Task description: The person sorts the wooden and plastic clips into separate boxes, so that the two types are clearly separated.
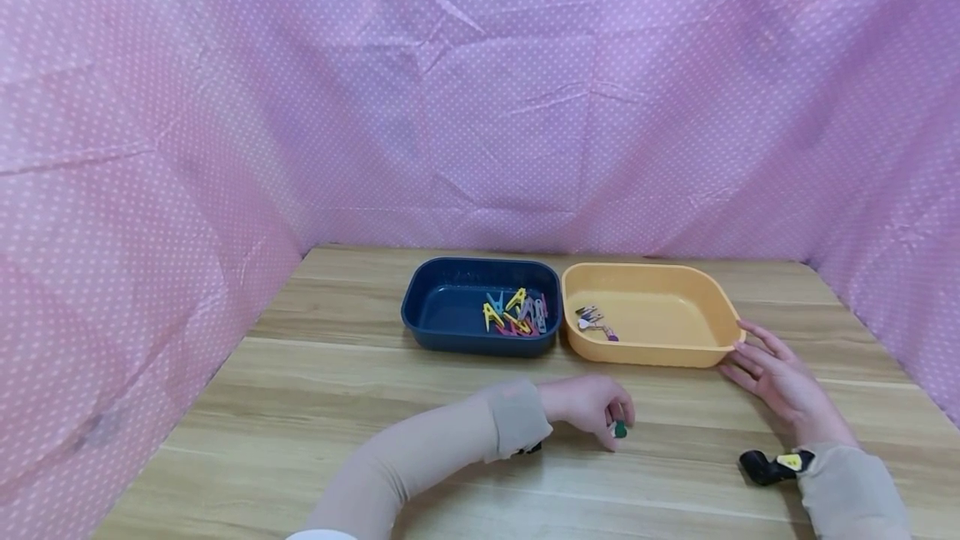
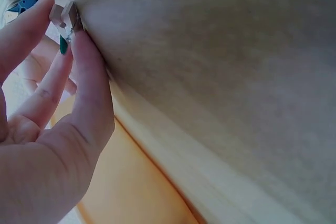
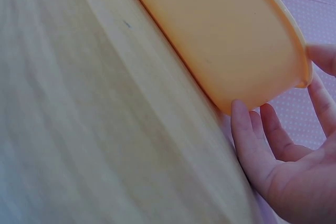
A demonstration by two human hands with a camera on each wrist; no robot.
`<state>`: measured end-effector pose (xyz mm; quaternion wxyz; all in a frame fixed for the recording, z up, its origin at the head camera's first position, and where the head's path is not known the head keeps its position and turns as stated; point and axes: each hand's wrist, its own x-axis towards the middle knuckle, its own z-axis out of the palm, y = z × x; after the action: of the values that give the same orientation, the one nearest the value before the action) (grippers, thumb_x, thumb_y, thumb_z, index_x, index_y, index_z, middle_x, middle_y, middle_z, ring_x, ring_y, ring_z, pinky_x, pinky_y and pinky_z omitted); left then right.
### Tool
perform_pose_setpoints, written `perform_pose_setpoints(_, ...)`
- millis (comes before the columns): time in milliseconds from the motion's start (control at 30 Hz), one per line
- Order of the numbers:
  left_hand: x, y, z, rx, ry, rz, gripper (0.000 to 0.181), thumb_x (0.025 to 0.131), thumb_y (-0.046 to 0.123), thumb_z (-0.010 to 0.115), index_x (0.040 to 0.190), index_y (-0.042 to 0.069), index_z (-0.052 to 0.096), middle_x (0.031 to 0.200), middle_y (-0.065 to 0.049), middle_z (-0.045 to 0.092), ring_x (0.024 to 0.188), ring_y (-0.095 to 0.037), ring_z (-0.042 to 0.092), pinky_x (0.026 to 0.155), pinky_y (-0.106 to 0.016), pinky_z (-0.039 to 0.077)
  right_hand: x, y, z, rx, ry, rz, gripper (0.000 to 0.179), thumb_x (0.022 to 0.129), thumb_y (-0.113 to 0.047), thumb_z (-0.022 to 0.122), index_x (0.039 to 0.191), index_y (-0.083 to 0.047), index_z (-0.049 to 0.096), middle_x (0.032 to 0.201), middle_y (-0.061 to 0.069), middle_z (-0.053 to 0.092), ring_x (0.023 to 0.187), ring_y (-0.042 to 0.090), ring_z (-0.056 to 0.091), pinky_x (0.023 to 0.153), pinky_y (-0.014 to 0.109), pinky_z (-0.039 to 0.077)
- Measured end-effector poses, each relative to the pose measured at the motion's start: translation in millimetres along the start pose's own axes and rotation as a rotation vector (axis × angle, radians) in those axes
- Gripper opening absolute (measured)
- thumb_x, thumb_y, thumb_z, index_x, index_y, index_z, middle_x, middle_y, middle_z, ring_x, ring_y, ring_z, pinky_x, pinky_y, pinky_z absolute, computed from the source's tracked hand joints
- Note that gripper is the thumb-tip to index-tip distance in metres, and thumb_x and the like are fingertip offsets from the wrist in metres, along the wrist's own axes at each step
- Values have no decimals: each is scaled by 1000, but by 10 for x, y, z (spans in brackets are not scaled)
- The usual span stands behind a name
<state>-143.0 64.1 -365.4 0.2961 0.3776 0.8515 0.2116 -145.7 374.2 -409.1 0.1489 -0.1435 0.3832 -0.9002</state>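
Note:
My left hand [image 1: 588, 402] pinches a small wooden clothespin [image 2: 72, 14] with a green ornament, held low over the table in front of the bins. Its metal spring shows between thumb and fingers in the left wrist view. At the right end of the yellow bin [image 1: 652, 354], my right hand [image 1: 783, 382] touches the rim and outer wall with extended, slightly bent fingers. A few small decorated clothespins [image 1: 588, 317] lie at the left inside that bin.
A dark blue bin [image 1: 480, 343] stands left of the yellow one, with several colourful plastic clothespins [image 1: 517, 319] piled at its right side. Both sit on a wood-grain table [image 1: 315, 373]. Pink dotted cloth [image 1: 510, 123] hangs behind and at the sides.

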Motion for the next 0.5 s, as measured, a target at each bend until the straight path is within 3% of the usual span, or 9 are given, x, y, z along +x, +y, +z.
perform_pose_setpoints(200, 22, -8, 25, -34, -22, 7, 24, 76, 4, 78, 97, 11, 69, 79, 9, 57, 73, -1, 51, 66, -10, 43, 11, -9, 7, -1, 2, 3, 45, 98, 10, 30, 123, -11, 61, 115, 10, 65, 105, 25, 64, 90, 38, 54)
perform_pose_setpoints(500, -1, -8, -2, -56, -54, 4, 21, 77, 0, 75, 92, 12, 67, 79, 8, 56, 73, -2, 50, 64, -11, 44, 3, -4, -3, 19, -3, 3, 46, 99, 9, 28, 124, -11, 61, 116, 10, 65, 105, 25, 64, 90, 39, 54)
